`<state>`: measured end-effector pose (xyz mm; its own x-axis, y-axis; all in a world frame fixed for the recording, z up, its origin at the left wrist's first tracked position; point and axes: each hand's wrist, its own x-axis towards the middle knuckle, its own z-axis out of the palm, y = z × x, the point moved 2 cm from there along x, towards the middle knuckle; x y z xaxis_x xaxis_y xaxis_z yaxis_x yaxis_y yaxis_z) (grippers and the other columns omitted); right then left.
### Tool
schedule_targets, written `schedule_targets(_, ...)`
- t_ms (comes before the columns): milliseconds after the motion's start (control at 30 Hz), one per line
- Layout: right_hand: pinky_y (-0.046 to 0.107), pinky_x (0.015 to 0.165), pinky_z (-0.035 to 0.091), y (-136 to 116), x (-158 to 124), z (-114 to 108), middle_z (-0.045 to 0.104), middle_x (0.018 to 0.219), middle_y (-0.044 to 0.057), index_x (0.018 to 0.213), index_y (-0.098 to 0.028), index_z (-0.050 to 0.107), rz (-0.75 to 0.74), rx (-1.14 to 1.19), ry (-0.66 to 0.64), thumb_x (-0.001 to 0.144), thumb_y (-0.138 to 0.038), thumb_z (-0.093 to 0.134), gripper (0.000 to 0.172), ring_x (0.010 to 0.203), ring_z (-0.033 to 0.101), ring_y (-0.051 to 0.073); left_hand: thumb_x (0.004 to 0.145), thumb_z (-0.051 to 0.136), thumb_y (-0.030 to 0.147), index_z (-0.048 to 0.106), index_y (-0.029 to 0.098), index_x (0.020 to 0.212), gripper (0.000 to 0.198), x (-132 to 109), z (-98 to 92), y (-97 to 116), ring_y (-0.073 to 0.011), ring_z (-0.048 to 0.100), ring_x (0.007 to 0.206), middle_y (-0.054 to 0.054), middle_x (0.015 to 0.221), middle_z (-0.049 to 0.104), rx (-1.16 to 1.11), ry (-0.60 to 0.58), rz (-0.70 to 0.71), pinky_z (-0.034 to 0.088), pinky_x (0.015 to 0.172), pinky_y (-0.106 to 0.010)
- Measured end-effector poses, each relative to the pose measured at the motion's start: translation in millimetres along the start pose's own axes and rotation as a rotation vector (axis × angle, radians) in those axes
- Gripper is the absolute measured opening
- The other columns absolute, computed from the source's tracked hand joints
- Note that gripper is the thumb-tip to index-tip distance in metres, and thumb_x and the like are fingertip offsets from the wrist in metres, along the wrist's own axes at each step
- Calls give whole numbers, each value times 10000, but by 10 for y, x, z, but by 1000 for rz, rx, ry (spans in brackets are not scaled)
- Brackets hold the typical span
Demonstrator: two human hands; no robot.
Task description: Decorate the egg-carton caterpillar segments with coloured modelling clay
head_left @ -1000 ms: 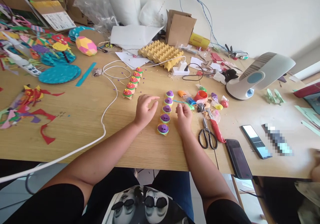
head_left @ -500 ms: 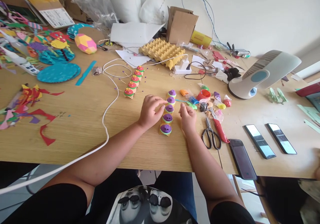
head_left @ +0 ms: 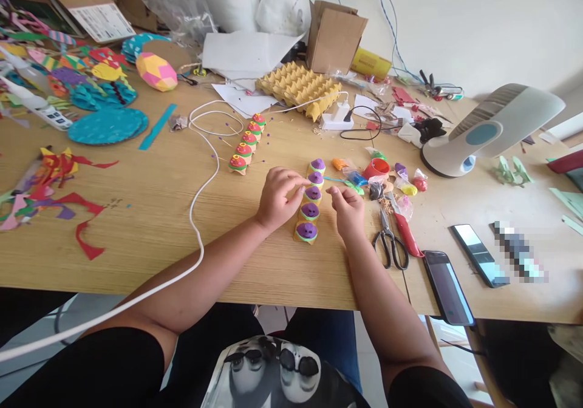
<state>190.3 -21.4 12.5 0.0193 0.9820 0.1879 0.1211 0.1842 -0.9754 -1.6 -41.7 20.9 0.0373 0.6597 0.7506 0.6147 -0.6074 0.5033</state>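
A purple-topped caterpillar made of egg-carton cups lies on the wooden table between my hands. My left hand has its fingers curled, the fingertips touching the left side of the caterpillar's middle cups. My right hand sits just right of it, fingers pinched together on something too small to make out. A second caterpillar with red and green tops lies farther back to the left.
Scissors and a red-handled tool lie right of my right hand, with several phones beyond. Small clay pieces and a red cup, a yellow egg tray, a white fan, a white cable and coloured paper scraps surround.
My left hand moved right and closed its fingers onto the purple caterpillar. My right hand lifted slightly with its fingers pinched. The view shifted a little.
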Motion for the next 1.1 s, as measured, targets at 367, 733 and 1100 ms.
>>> schedule_targets(367, 296, 639, 433, -170, -97, 54, 627, 641, 27, 629, -191, 665, -244, -138, -126, 943, -567, 580, 497, 624, 556, 146, 902, 714, 373, 748, 254, 1023, 173, 0, 19, 138, -230, 573, 1094, -48, 1023, 724, -81, -81, 108, 460, 1035, -442)
schedule_targets(733, 300, 621, 412, -155, -105, 78, 563, 624, 14, 669, -188, 661, -321, -174, -229, 986, -587, 490, 538, 604, 519, 140, 907, 718, 341, 757, 258, 888, 94, 16, 8, 148, -211, 583, 1037, -29, 924, 733, -88, -45, 90, 491, 980, -425)
schedule_targets(1100, 290, 685, 480, -108, -81, 107, 704, 757, 22, 775, -212, 761, -12, 87, -235, 793, -499, 786, 289, 715, 603, 154, 915, 708, 322, 767, 277, 929, 76, 6, -3, 91, -216, 570, 1036, -29, 915, 721, -35, -21, 96, 485, 977, -419)
